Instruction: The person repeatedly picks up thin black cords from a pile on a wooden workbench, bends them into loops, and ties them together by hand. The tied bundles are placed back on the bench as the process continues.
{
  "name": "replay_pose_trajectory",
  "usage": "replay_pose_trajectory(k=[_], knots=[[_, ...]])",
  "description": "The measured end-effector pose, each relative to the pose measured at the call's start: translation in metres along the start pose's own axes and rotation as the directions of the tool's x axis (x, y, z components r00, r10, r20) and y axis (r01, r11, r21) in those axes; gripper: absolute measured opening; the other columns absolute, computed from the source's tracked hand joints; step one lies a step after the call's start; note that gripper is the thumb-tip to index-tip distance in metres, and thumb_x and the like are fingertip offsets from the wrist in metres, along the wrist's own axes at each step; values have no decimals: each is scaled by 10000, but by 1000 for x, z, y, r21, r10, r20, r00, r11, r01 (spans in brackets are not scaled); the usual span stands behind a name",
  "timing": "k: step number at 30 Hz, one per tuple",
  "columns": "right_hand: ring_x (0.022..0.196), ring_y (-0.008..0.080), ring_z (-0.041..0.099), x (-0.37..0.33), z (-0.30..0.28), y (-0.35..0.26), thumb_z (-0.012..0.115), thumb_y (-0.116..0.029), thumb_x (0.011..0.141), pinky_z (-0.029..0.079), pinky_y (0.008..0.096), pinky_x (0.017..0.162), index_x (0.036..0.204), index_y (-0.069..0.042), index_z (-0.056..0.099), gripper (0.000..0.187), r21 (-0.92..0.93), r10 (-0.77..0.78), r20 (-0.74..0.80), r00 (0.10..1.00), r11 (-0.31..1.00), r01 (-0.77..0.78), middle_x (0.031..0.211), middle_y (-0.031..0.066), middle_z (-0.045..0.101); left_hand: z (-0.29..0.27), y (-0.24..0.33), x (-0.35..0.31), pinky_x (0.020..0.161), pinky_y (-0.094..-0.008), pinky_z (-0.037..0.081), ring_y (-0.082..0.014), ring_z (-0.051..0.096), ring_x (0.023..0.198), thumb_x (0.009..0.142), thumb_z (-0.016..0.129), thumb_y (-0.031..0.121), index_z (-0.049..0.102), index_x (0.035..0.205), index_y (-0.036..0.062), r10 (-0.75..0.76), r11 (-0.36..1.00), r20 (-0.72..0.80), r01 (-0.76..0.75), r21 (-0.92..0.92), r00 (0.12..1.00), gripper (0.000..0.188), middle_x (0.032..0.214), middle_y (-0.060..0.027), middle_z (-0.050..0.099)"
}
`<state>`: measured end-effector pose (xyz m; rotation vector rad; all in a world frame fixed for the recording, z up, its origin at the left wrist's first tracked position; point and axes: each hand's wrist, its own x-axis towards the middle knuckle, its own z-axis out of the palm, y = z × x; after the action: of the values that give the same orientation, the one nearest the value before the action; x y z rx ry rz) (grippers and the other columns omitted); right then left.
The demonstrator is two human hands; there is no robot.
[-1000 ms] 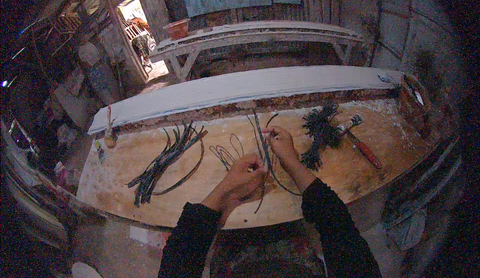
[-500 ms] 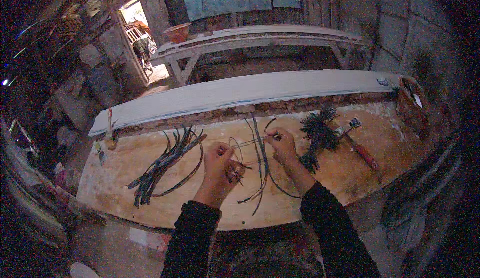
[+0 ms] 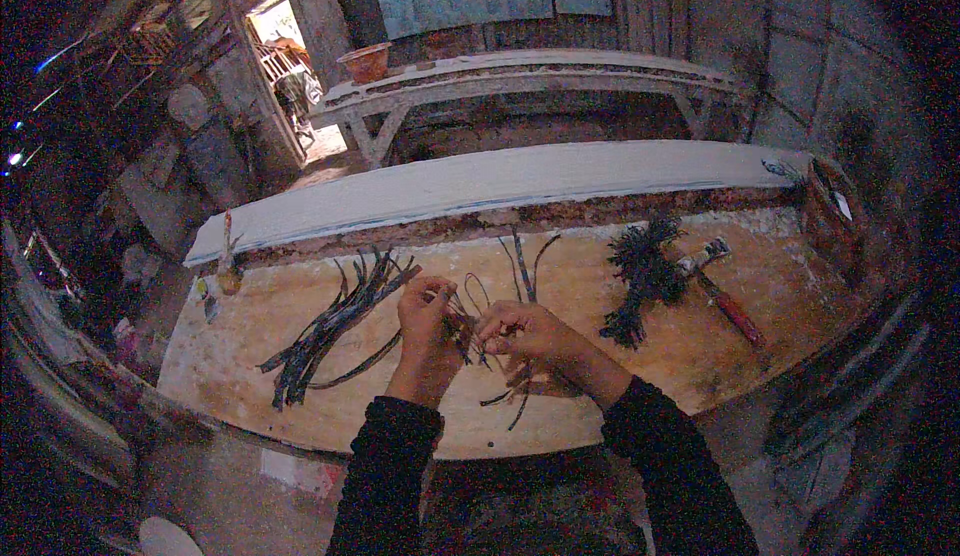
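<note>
My left hand [image 3: 426, 341] is closed, its fingers pinching thin dark cords above the middle of the wooden board [image 3: 465, 426]. My right hand [image 3: 532, 336] has come close beside it, fingertips pinched at the same dark cord [image 3: 478, 291], which stands up in a loop between the hands. What exactly each fingertip grips is small and partly hidden. Under my right hand lie a few loose dark strips [image 3: 523, 261]. A bundle of long dark strips [image 3: 335, 334] rests left of my left hand. To the right sits a pile of short dark knotted strips [image 3: 640, 276].
A hammer-like tool with a red handle [image 3: 735, 316] lies right of the pile. Along the board's far edge runs a raised white plank [image 3: 500, 186]. A brush-like tool [image 3: 228, 256] stands at left, a brown container [image 3: 832, 211] at right. Behind is a bench [image 3: 540, 81] with an orange bowl [image 3: 366, 62].
My right hand has moved left and down toward my left hand. The cord stretched between them has slackened into a loop. My left hand has barely shifted.
</note>
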<state>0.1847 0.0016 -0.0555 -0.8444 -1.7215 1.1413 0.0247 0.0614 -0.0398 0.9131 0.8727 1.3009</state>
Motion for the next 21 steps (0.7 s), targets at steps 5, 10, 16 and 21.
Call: replay_pose_trajectory(k=[5,10,16,21], knots=[[746,133,557,2,-11,-5,699,-120,740,444,263,674,814,-52,599,143,75,109,-323,940,993,-90,771,30,596,1,8,-14,412,-324,470,-196,526,413,823,575,43,496,835,63,-118,984,245,146,-101,962,82,674,-55,516],[694,97,521,13,-42,50,649,-30,754,428,254,650,828,-67,586,103,-113,3,-685,729,987,-110,761,8,571,5,10,-31,483,-324,493,-191,583,498,831,566,59,497,835,67,-338,928,472,371,24,814,69,653,-57,566],[675,77,509,16,-31,41,653,-33,761,425,237,635,848,-64,646,93,-37,23,-709,705,997,-71,731,-17,581,2,-11,-30,617,-261,449,-99,539,680,808,620,93,497,808,68,-159,987,773,87,135,615,126,727,5,527],[717,104,537,20,-35,60,710,-100,732,429,253,661,820,-65,660,107,-103,-39,-752,658,993,-60,758,12,602,6,-8,-35,638,-225,416,-67,501,689,797,652,144,485,785,85,-213,970,732,53,236,647,177,747,31,495]])
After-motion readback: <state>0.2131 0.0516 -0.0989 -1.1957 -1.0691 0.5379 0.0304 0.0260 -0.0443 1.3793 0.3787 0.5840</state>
